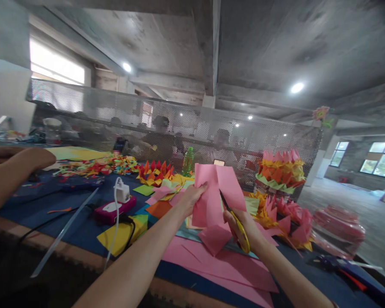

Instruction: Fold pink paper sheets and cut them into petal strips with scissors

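My left hand [189, 199] pinches the left edge of a pink paper sheet [211, 192] and holds it up above the table. My right hand [244, 229] grips yellow-handled scissors [239, 224], whose dark blades cut up into the sheet's middle. A cut pink flap [214, 239] hangs below the sheet. More pink sheets [224, 265] lie flat on the blue table cover under both hands.
Folded paper flowers [280, 169] stand at the right, with more [155, 171] behind. A pink phone [114, 209] with a white charger [122, 192] lies at the left, near yellow paper [122, 235]. Another person's arm [16, 169] rests far left. A mesh screen [179, 124] backs the table.
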`<state>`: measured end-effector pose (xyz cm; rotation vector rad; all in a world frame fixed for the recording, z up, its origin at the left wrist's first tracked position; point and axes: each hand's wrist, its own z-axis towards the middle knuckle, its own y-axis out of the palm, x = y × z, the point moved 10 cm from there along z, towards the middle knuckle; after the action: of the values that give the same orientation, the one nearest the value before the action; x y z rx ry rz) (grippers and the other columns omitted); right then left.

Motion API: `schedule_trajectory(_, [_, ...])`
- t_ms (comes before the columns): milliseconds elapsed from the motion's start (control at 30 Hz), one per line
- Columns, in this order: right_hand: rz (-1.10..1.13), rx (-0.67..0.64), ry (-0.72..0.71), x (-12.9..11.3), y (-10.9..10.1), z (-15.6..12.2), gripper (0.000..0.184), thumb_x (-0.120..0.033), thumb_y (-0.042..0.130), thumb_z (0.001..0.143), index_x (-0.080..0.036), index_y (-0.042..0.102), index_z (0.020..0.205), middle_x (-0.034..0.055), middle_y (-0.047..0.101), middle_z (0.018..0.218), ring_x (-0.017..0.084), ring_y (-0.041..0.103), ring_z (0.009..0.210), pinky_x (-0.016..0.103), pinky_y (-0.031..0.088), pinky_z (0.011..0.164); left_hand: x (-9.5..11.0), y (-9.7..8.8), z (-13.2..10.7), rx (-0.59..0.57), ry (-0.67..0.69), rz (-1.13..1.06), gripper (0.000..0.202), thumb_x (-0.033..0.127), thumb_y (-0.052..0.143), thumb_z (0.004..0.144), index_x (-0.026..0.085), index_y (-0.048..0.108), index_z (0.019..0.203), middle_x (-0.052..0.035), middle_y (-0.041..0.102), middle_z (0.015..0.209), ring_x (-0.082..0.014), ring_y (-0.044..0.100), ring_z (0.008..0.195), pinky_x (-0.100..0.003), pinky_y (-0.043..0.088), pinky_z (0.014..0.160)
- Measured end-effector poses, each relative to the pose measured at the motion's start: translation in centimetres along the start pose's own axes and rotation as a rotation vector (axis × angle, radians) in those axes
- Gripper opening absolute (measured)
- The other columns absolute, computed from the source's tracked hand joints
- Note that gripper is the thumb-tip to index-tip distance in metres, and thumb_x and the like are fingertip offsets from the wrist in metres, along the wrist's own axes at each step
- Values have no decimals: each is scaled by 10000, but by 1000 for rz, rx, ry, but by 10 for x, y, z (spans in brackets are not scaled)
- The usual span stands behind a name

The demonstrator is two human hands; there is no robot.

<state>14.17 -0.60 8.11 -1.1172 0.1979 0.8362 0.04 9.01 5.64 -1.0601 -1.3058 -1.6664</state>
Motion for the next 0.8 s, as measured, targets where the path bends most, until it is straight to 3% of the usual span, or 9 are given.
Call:
schedule_trajectory(133, [27,-33,-11,-2,4,-1,466,-523,344,920,-198,525,639,-11,495,471,138,488,423,246,337,411,3,5,-8,-23,-11,-9,491,465,820,550,101,667,842,-114,707,741,-232,657,646,-322,508,598])
schedule_trajectory(467, [165,-46,52,7,16,-3,479,-548,361,905,-203,468,589,-26,492,441,117,472,409,223,327,409,-8,18,-11,-64,-91,-145,420,351,823,565,113,693,886,-121,720,840,-226,667,691,-341,530,679])
schedule_trajectory(733, [64,-22,24,5,7,-1,438,-548,333,913,-217,410,637,-21,481,551,139,429,519,262,329,503,-24,38,-21,-216,-207,-172,327,424,752,642,162,691,829,-99,713,770,-226,656,656,-379,529,695])
schedule_trajectory(800, [29,13,1,2,2,0,436,-546,328,912,-218,404,634,-14,489,586,147,427,552,272,333,535,-25,42,-23,-249,-170,-131,354,470,721,660,155,690,818,-102,707,741,-243,655,639,-397,533,663])
